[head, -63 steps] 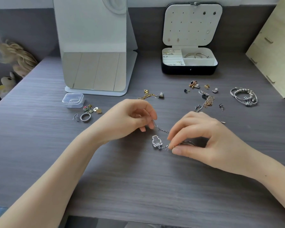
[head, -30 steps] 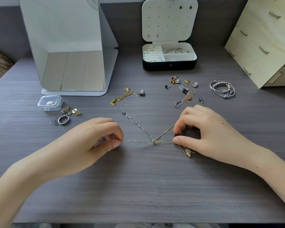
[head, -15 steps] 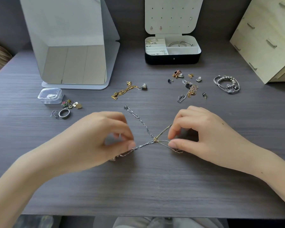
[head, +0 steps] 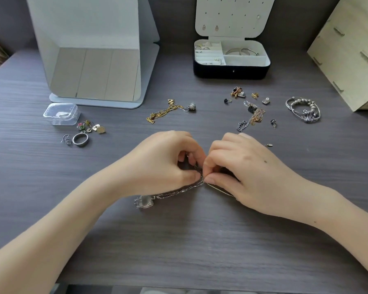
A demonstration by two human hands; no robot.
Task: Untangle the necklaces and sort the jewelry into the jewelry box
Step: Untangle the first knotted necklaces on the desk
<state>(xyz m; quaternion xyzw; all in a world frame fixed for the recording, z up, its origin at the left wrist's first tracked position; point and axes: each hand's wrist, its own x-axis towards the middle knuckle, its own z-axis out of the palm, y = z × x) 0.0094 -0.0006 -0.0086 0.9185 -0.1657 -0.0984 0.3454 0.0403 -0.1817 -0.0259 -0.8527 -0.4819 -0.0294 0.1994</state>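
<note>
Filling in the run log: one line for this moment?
step: untangling | left hand: pinches silver chain | right hand: pinches gold chain | jewelry box: open

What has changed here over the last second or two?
The left hand and right hand, apart a second ago with the chains stretched between them, have come together and both pinch the knot joining silver chain and gold chain. The jewelry box and loose jewelry stayed put.
</note>
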